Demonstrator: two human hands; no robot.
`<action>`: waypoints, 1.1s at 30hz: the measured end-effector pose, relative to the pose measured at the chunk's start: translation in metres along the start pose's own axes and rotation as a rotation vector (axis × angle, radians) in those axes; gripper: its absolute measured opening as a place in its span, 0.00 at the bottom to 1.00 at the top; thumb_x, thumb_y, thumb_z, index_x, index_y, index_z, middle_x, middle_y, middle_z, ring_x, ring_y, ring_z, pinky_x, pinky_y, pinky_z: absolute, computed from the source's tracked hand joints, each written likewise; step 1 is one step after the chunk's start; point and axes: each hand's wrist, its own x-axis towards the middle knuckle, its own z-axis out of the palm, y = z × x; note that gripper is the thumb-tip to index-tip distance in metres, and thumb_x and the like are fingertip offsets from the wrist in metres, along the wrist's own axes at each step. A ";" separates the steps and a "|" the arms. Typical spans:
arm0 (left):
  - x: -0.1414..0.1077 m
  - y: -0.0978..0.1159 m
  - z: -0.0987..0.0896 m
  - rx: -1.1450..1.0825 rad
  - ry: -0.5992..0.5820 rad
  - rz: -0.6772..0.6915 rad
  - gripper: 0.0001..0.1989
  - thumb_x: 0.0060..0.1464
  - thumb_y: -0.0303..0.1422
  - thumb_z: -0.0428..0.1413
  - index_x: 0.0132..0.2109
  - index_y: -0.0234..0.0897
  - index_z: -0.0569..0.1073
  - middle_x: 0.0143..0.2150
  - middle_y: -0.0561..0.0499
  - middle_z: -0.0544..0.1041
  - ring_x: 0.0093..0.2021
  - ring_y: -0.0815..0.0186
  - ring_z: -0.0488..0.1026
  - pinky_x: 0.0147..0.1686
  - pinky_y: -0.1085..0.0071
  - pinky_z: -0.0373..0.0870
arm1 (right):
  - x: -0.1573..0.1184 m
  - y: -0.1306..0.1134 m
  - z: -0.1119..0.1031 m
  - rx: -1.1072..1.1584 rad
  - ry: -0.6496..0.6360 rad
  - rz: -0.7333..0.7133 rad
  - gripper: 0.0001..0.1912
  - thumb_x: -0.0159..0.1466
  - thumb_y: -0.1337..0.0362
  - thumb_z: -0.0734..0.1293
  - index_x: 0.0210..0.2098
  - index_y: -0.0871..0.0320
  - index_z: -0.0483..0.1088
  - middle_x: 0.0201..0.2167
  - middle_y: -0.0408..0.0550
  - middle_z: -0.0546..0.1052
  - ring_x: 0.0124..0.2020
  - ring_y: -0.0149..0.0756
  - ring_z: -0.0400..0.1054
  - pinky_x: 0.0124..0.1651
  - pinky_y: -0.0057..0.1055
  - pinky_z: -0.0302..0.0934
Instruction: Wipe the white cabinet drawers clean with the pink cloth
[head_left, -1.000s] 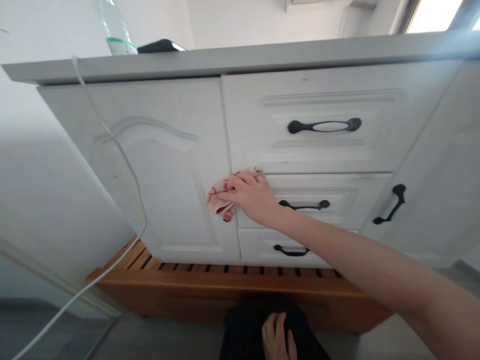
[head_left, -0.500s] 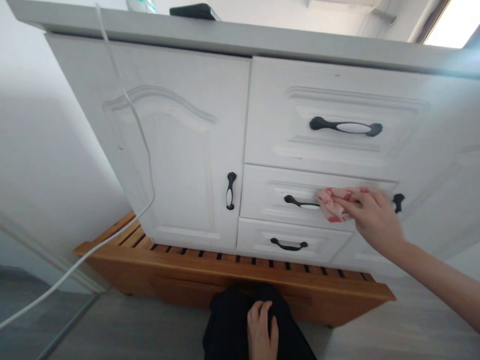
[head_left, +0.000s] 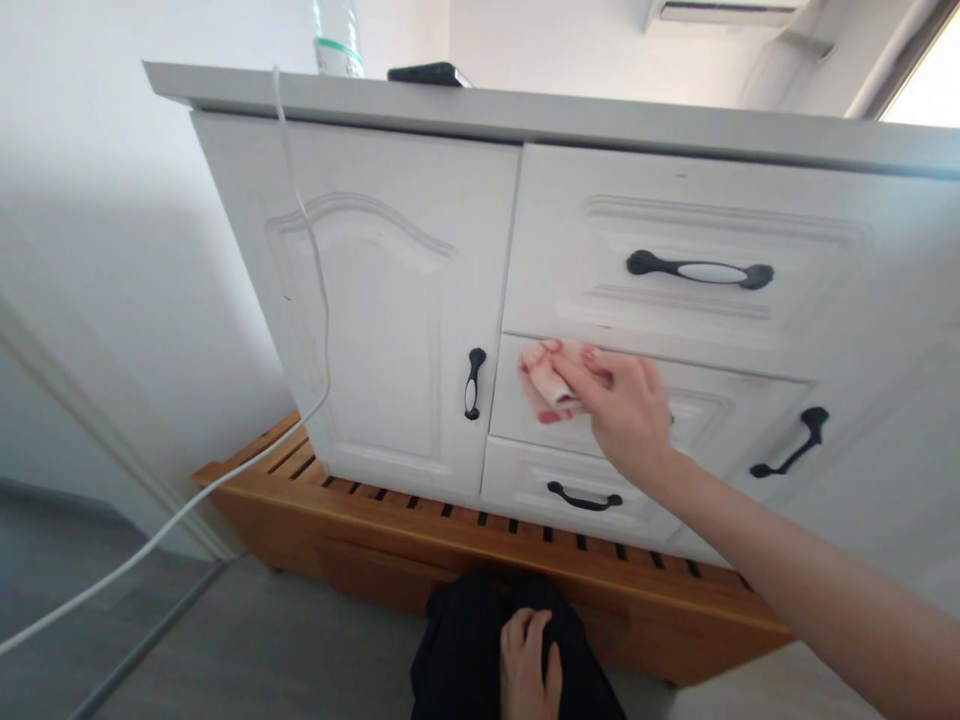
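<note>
My right hand (head_left: 626,410) presses a pink and red patterned cloth (head_left: 546,378) against the left part of the middle drawer (head_left: 739,415) of a white cabinet (head_left: 390,300). The hand covers that drawer's handle. My left hand (head_left: 529,665) rests on my knee in black trousers (head_left: 465,650) at the bottom of the view, holding nothing, fingers slightly spread.
The top drawer handle (head_left: 701,268), cabinet door handle (head_left: 474,383) and bottom drawer handle (head_left: 583,497) are black. A white cable (head_left: 300,200) hangs from the countertop to the lower left. A wooden slatted platform (head_left: 420,550) lies under the cabinet. A bottle (head_left: 337,40) and a dark device (head_left: 429,73) stand on top.
My right hand slid the cloth from the cabinet door's edge rightward along the middle drawer, then back to the drawer's left end. The view shifted. My left hand stayed on my knee.
</note>
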 end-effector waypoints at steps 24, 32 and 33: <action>0.003 -0.016 -0.014 -0.020 -0.030 -0.036 0.19 0.62 0.33 0.47 0.54 0.41 0.77 0.53 0.41 0.75 0.55 0.55 0.72 0.57 0.55 0.70 | -0.103 0.054 0.041 -0.021 -0.465 -0.508 0.24 0.66 0.69 0.66 0.58 0.42 0.69 0.46 0.46 0.76 0.48 0.41 0.64 0.42 0.36 0.52; 0.022 0.018 -0.029 0.168 -0.080 0.064 0.26 0.60 0.26 0.45 0.65 0.40 0.66 0.66 0.41 0.65 0.67 0.55 0.63 0.65 0.53 0.66 | -0.202 0.162 -0.016 -0.184 -0.512 -0.180 0.35 0.62 0.77 0.61 0.62 0.38 0.68 0.44 0.50 0.75 0.44 0.45 0.65 0.50 0.44 0.59; 0.033 0.031 -0.032 0.188 -0.108 0.119 0.28 0.61 0.25 0.45 0.67 0.41 0.63 0.68 0.42 0.63 0.68 0.56 0.61 0.65 0.53 0.65 | -0.213 0.165 -0.021 -0.153 -0.527 -0.119 0.35 0.62 0.77 0.60 0.61 0.38 0.69 0.44 0.50 0.75 0.44 0.45 0.65 0.52 0.45 0.59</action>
